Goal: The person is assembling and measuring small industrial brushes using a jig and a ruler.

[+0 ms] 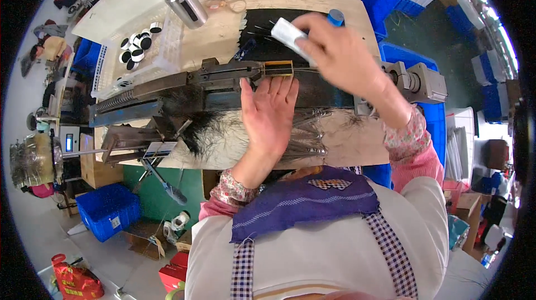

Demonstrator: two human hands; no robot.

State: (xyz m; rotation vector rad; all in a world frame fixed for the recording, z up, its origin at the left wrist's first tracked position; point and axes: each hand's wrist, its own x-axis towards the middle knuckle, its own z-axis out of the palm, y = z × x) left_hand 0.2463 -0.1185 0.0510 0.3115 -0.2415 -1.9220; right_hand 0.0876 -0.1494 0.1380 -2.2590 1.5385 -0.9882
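Note:
My right hand (349, 57), slightly blurred, grips a white rectangular block (288, 33) between thumb and fingers, above a black mat (259, 43). Thin light rods or wires lie by the block's far end. Flat and palm up, my left hand (269, 116) has its thumb apart from the fingers. Its fingertips touch the near side of a small brass-coloured frame (278, 69) set in a long dark metal fixture (218, 85). What the left fingertips press on is partly hidden.
A clear plastic basket (167, 49) holds several black-and-white round pieces. A steel flask (183, 1) stands behind it, and a blue-capped bottle (335, 17) beyond my right hand. Dark bristles (198, 132) and thin wires (307, 135) lie along the near edge. Blue crates (109, 210) surround the bench.

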